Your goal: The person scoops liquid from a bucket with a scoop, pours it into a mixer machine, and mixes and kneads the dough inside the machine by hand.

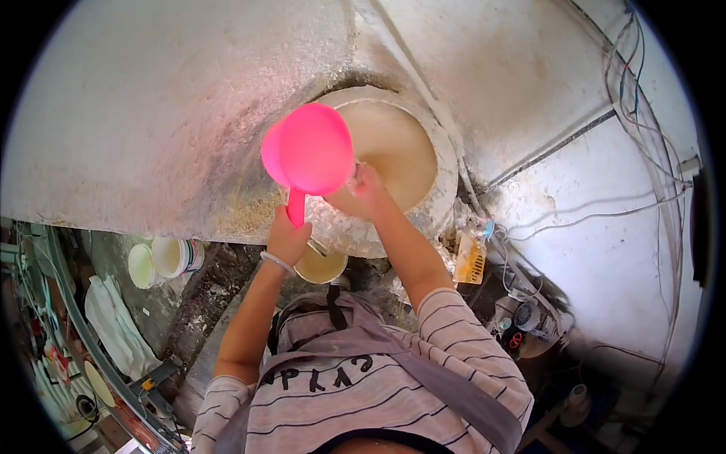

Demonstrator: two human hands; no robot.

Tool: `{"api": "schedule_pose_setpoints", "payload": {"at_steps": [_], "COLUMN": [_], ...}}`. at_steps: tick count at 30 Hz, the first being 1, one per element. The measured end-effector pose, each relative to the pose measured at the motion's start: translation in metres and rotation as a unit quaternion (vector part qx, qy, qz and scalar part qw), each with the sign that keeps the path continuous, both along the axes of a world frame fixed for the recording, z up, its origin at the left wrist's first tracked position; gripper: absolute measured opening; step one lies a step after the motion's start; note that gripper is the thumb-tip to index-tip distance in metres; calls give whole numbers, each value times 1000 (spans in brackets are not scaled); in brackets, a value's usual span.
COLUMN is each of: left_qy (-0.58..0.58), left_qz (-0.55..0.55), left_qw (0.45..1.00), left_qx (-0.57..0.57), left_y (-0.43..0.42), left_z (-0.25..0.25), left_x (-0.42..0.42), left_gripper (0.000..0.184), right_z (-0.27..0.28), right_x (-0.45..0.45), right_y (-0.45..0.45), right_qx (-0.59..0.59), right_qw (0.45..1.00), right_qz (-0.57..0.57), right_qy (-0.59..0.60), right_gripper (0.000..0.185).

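My left hand [288, 236] is wrapped round the handle of a bright pink plastic dipper [316, 147]. The dipper is raised over the left side of a round basin [446, 163] set in the white counter, and its bowl hides part of the rim. Cloudy beige liquid [397, 144] fills the basin. My right hand [366, 188] is over the liquid, close by the dipper's right edge, with fingers curled together. What they hold, if anything, is too small to make out. Below my left hand stands a bucket [321, 271] of yellowish liquid, with a metal handle near its rim.
Two white buckets [168, 257] stand on the floor at left, near a white sheet [113, 325]. Right of the basin are a yellow packet [470, 257] and loose cables [590, 216] along the white wall. A fan-like round object [532, 318] sits lower right.
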State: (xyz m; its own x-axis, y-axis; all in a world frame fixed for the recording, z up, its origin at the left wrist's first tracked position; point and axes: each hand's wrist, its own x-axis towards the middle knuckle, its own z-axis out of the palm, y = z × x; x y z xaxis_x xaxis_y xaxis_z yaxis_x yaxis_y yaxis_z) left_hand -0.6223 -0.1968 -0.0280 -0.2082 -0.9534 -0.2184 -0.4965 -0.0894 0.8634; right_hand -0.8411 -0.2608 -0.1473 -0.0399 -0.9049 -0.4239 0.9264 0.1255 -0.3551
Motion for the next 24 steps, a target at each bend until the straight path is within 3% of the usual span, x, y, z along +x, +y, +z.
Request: {"api": "schedule_pose_setpoints", "payload": {"at_steps": [3,7,9,10,11,13,14,15,16,19,22,24], "left_qy": [-11,10,109,158,166,181,194,208,221,236,235,243], "left_qz": [5,1,8,11,14,19,16,13,10,5,13,-5], "left_qw": [1000,1000,988,974,969,958,953,948,941,934,931,928], "left_qx": [-1,0,110,164,183,220,230,242,255,268,278,282], "left_y": [-5,-9,-10,-10,-8,-2,0,2,5,9,16,21], "left_z": [3,-1,15,24,31,40,40,40,40,34,37,39], "left_x": [-9,-12,-14,-15,-15,-16,-16,-17,-17,-16,-13,-11], "left_gripper": [35,35,33,32,31,29,29,29,29,28,29,30], "right_z": [44,6,-31,-21,-8,96,103,108,112,113,89,44], "right_x": [6,-4,-22,-25,-37,-45,-45,-43,-40,-7,8,4], "right_y": [5,-18,-41,-41,-41,-29,-33,-39,-42,-45,-37,-45], "right_qx": [17,117,94,82,117,185,81,-26,-131,-430,-181,-293], "right_qw": [1000,993,982,962,954,933,871,769,633,459,339,257], "right_qz": [-16,-27,13,33,19,-13,-4,5,15,109,126,290], "right_qy": [-4,-23,166,258,275,308,484,638,763,770,914,874], "right_gripper": [15,17,18,19,17,15,13,12,11,26,25,25]}}
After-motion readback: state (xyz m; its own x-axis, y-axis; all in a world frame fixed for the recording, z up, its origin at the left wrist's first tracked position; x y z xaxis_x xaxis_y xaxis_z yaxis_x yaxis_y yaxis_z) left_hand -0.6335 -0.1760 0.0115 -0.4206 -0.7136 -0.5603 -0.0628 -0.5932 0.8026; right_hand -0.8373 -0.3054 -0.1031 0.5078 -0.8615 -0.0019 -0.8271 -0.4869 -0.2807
